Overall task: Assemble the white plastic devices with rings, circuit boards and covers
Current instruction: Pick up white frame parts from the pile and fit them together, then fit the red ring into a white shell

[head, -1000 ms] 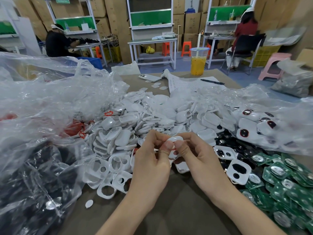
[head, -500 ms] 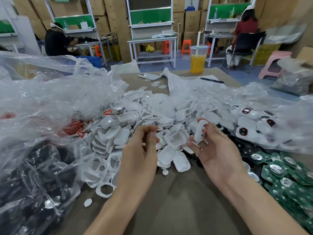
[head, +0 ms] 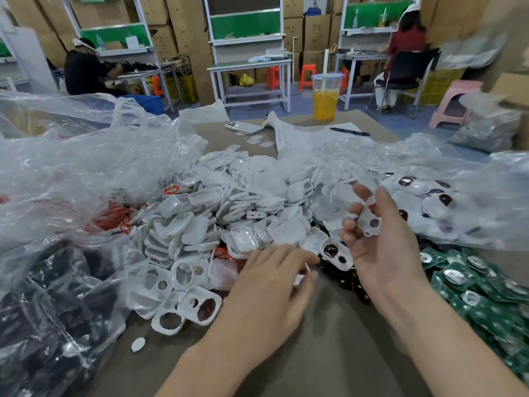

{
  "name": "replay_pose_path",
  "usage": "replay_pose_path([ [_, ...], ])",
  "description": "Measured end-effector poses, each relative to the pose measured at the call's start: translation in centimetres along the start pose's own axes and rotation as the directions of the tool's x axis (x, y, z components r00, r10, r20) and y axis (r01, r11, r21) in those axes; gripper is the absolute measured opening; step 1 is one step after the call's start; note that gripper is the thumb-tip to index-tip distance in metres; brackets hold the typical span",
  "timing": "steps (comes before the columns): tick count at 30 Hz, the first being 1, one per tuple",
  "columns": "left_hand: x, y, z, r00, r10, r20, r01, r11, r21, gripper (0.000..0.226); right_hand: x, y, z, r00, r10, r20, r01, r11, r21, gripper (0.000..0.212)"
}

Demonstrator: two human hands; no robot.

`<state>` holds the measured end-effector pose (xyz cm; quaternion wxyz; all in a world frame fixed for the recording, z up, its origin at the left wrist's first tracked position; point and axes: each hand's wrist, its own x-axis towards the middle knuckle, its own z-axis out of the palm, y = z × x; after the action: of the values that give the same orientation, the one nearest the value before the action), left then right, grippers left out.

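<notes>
Big crumpled clear bag (head: 71, 181) sprawled left of the left fingers, the heap of white covers (head: 229, 213) crowded just beyond both sets of fingertips, and green circuit boards (head: 486, 287) banked right of the right hand (head: 380, 250). That hand, palm up, pinched a white device (head: 371, 220) between thumb and loosely curled fingers. The left hand (head: 272, 285) stretched low to the heap's edge, with a dark-filled white frame (head: 336, 253) between the hands; blur hid whether its fingers gripped anything.
</notes>
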<state>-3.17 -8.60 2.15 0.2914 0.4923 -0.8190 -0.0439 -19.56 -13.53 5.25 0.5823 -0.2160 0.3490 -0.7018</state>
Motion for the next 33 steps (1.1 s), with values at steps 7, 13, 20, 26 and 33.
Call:
replay_pose_path([
  [7,1.1,1.2,1.9,0.998,0.019,0.067,-0.035,0.969,0.246,0.051,0.0,0.4,-0.2,0.973,-0.228,0.047,0.233,0.948,-0.218,0.035],
  [13,2.6,1.4,2.2,0.998,0.052,0.04,-0.062,0.945,0.32,0.03,0.3,1.5,-0.4,0.97,-0.225,0.088,0.242,0.913,-0.328,0.019],
  [20,2.0,0.6,1.4,0.994,-0.048,-0.101,0.056,0.995,0.081,0.03,0.3,1.8,-0.7,0.953,-0.257,0.16,0.301,0.856,-0.42,0.011],
  [26,2.9,-0.8,-0.4,0.822,-0.563,0.083,0.326,0.346,-0.88,0.03,-0.7,2.4,-0.2,0.931,-0.088,0.355,0.259,0.843,-0.472,0.015],
  [33,3.2,-0.6,-0.3,0.813,-0.521,0.26,0.291,-0.025,-0.957,0.029,-1.3,2.5,0.1,0.892,0.086,0.444,0.18,0.833,-0.523,0.024],
])
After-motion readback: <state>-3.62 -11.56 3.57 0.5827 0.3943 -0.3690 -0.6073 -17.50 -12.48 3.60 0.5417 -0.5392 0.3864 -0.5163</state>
